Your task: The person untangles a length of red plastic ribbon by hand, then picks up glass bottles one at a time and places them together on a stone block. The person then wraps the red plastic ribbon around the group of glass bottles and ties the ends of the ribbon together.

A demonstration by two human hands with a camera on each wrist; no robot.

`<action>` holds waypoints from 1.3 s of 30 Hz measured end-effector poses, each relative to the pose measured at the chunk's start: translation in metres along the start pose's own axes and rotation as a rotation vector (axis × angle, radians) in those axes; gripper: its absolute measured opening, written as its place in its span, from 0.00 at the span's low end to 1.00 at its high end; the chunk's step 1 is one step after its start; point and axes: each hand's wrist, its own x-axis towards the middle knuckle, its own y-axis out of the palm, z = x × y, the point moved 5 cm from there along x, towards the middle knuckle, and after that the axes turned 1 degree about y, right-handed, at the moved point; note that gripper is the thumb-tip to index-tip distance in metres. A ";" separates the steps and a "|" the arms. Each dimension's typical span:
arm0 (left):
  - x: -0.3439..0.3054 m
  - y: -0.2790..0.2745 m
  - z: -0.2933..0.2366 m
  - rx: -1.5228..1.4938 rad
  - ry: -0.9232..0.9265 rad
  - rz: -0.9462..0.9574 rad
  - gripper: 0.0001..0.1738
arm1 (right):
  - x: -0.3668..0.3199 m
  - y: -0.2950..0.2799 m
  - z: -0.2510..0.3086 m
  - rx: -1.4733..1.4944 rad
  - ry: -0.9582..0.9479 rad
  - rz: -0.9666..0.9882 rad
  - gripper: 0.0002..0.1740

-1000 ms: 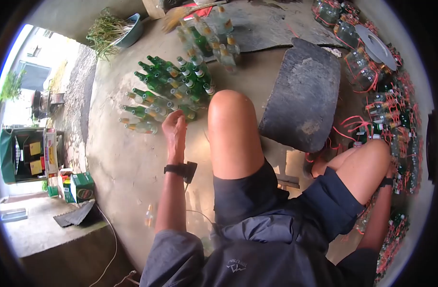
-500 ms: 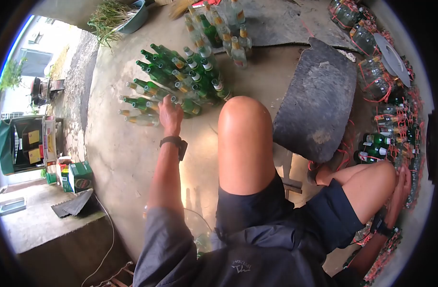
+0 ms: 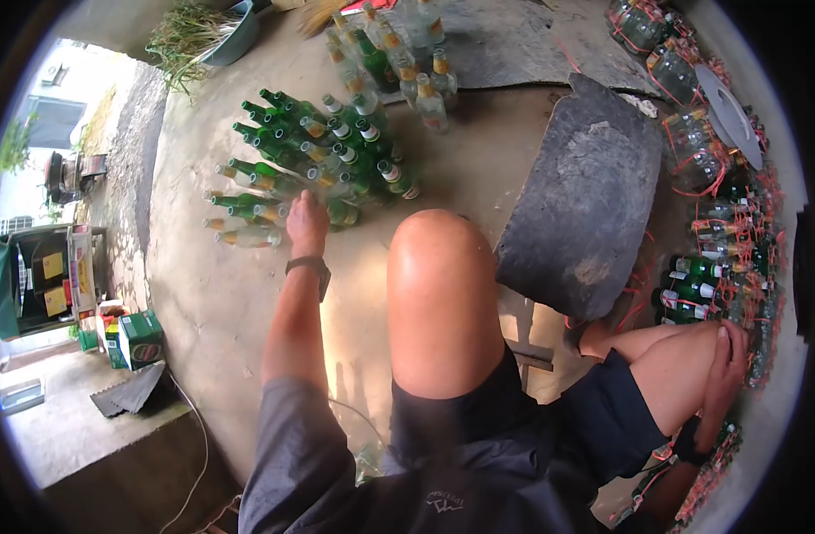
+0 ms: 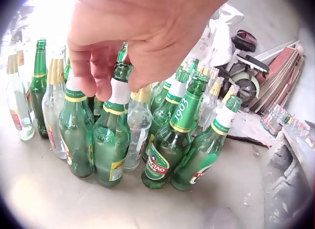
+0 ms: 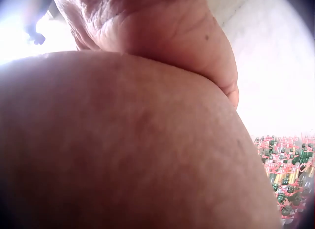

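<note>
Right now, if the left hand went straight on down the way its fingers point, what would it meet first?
Most likely the green bottle with the white neck label: its mouth sits just below the left hand, between fingers and thumb. Whether they already touch is unclear.

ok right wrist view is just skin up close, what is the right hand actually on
observer: the right hand lies over the person's bare right knee, fingers relaxed, holding nothing.
operator: and the left one
observer: the left hand curls its fingers and thumb round the top of a green beer bottle, which stands in a tight cluster of upright bottles on the concrete floor.
operator: any other loose bottles
observer: a second group of clear and green bottles stands beyond that cluster.
</note>
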 end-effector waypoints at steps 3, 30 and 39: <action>-0.001 0.003 -0.002 0.037 0.037 0.030 0.17 | -0.001 0.002 0.006 0.032 0.025 -0.020 0.15; -0.084 -0.197 -0.192 -0.081 0.517 -0.025 0.13 | -0.015 -0.011 0.031 0.041 -0.065 -0.190 0.10; -0.067 -0.243 -0.341 -0.133 0.794 -0.086 0.16 | -0.017 -0.013 0.030 0.159 -0.023 -0.230 0.09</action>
